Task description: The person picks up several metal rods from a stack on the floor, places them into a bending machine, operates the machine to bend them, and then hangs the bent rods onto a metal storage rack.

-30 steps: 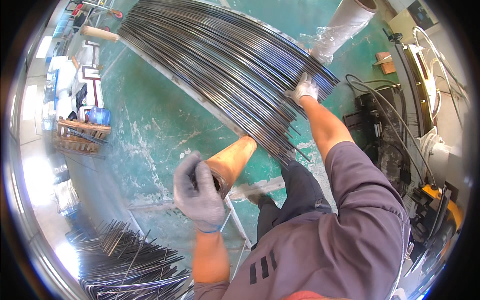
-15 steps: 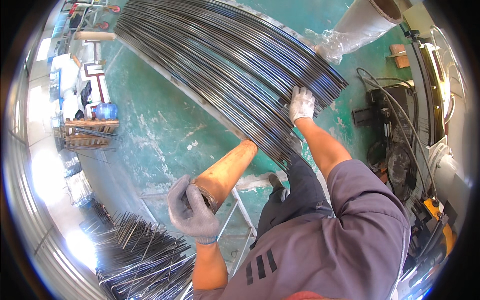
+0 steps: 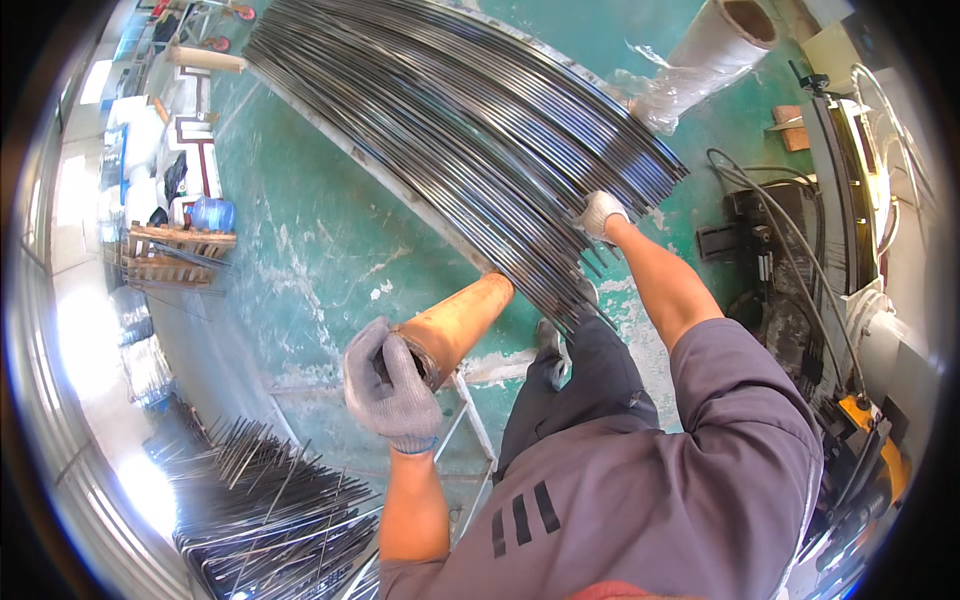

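Long, thin dark metal rods point(image 3: 430, 130) lie side by side in a broad layer, running from the far left toward my legs. My right hand point(image 3: 604, 215), in a white knitted glove, is curled over rods near their close ends; its fingertips are partly hidden. In a grey glove, my left hand point(image 3: 392, 390) is raised at the left, thumb and fingers apart around a gap. Just behind it is the open end of a brown tube point(image 3: 460, 320), which slants away to the edge of the rods. Whether the glove touches the tube I cannot tell.
A loose heap of rods point(image 3: 270, 510) lies at the lower left. A plastic-wrapped roll point(image 3: 705, 65) stands at the far right, near a machine with cables point(image 3: 775, 240). A wooden pallet point(image 3: 180, 255) is at the left, with a blue container point(image 3: 212, 214) on it.
My right hand has moved slightly nearer to me along the rods, and its fingers, stretched out before, are now curled. A few rod ends stick out beside it. My left hand has barely moved.
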Demonstrator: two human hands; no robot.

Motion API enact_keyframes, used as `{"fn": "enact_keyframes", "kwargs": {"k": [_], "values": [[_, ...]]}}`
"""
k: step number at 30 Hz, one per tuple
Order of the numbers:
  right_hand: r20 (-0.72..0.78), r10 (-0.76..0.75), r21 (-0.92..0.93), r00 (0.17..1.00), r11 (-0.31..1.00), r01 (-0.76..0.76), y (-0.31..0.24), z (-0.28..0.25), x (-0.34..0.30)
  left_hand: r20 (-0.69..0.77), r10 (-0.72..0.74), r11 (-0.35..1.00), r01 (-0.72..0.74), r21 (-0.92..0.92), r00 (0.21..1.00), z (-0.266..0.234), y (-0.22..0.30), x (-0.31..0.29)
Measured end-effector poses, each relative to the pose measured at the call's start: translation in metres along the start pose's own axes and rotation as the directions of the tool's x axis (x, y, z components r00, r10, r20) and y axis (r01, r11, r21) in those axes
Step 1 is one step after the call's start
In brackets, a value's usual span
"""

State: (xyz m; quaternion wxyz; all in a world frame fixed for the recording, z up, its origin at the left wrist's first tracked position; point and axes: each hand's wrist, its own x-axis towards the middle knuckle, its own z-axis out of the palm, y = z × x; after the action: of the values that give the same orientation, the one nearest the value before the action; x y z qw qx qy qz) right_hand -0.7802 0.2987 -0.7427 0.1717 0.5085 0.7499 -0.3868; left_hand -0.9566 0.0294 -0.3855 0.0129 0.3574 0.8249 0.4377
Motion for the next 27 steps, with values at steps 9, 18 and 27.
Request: {"fn": "enact_keyframes", "kwargs": {"k": [9, 18, 27], "values": [[0.317, -0.185, 0.804, 0.930, 0.573, -0.160, -0.015, -0.036, -0.106, 0.011, 0.606, 0.786, -0.600, 0.148, 0.796, -0.012, 0.008, -0.014], [0.051, 0.174, 0.264, 0.983, 0.947, -0.181, 0.019, 0.027, -0.377, 0.688, -0.058, 0.804, 0.442, -0.397, 0.724, 0.057, -0.090, -0.172], [-0.529, 0.508, 0.058, 0.679, 0.821, -0.569, 0.069, 0.184, -0.727, 0.965, -0.114, -0.146, 0.957, -0.251, 0.236, 0.137, -0.084, -0.151]]}}
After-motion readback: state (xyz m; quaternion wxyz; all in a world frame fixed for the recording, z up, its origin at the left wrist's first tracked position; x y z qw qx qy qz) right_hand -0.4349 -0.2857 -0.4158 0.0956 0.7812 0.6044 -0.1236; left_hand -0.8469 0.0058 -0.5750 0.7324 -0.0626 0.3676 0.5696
